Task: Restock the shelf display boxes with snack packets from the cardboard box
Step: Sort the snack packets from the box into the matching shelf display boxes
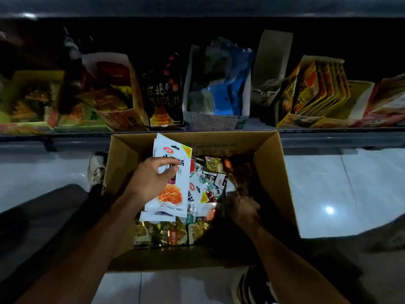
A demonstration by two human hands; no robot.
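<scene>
An open cardboard box [271,172] stands on the floor below the shelf, holding a jumble of snack packets [203,185]. My left hand [151,178] grips a small stack of white snack packets [175,194] with an orange food picture, lifted over the box's left side. My right hand [241,207] is down inside the box on the right, in shadow, fingers curled among the packets; what it holds is unclear. On the shelf sit several display boxes: one with a blue bag [219,93], one with yellow-orange packets [315,93], one with red packets [109,93].
The shelf's front rail [328,139] runs just behind the cardboard box. A shoe [96,167] shows left of the box and another shoe [252,284] at the bottom. Glossy white floor tiles [339,183] lie on the right. A dark packet [164,93] stands between display boxes.
</scene>
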